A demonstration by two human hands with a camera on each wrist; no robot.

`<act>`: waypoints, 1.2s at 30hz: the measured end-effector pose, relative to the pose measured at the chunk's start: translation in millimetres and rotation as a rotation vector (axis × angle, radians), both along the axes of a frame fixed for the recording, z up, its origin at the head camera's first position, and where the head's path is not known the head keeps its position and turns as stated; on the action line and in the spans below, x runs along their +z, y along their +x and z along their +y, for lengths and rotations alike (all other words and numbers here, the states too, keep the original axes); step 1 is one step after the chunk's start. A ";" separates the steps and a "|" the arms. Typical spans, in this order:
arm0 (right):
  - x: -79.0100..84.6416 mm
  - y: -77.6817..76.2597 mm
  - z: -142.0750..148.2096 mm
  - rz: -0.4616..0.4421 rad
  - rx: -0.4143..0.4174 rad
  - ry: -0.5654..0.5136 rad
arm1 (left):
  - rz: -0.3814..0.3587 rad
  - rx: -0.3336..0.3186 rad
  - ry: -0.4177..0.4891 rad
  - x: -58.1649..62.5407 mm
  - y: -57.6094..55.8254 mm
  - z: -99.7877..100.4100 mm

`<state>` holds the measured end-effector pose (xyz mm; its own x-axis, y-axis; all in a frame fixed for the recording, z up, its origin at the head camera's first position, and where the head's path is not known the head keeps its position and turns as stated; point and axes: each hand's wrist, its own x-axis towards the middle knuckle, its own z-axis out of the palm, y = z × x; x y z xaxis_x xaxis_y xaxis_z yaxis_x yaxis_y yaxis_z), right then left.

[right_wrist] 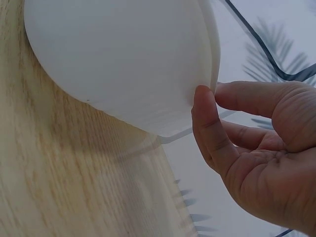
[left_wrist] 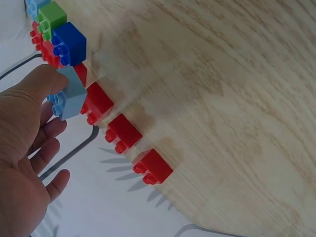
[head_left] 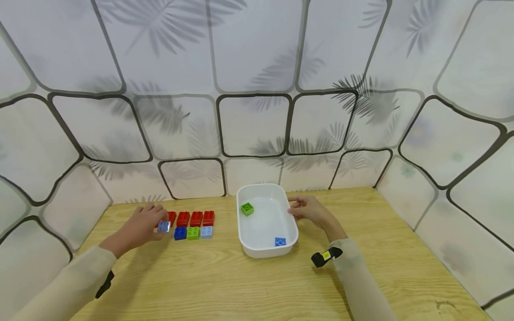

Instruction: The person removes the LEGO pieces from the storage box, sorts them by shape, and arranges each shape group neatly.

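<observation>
My left hand (head_left: 146, 225) pinches a light blue toy brick (left_wrist: 73, 94) between thumb and fingers, just above the left end of a row of red bricks (head_left: 196, 218). In front of that row sit a dark blue brick (head_left: 180, 233), a green brick (head_left: 193, 233) and another light blue brick (head_left: 206, 232). My right hand (head_left: 311, 209) grips the right rim of a white plastic tub (head_left: 267, 253), thumb and fingers on either side of its wall. Inside the tub lie a green brick (head_left: 247, 208) near the left wall and a blue brick (head_left: 280, 241) at the front right.
All this stands on a wood-grain table (head_left: 225, 285). A patterned wall covering (head_left: 254, 125) closes off the back and both sides, close behind the tub and the red row. Each wrist wears a black strap (head_left: 327, 256).
</observation>
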<state>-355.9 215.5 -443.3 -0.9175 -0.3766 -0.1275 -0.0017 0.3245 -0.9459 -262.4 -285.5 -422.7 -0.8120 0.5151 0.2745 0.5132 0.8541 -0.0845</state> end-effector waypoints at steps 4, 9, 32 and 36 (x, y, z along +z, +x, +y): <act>0.8 0.7 0.2 0.004 0.003 0.004 | -0.039 0.009 0.002 -6.2 0.1 -0.4; 1.4 0.1 1.3 0.006 0.011 -0.009 | -0.032 0.003 -0.028 -11.7 0.9 1.2; 2.8 1.6 1.2 -0.008 0.017 -0.020 | -0.101 0.018 -0.019 -11.8 2.0 7.3; 1.8 1.1 0.7 -0.012 0.011 -0.023 | -0.107 0.014 -0.005 -12.5 2.1 8.1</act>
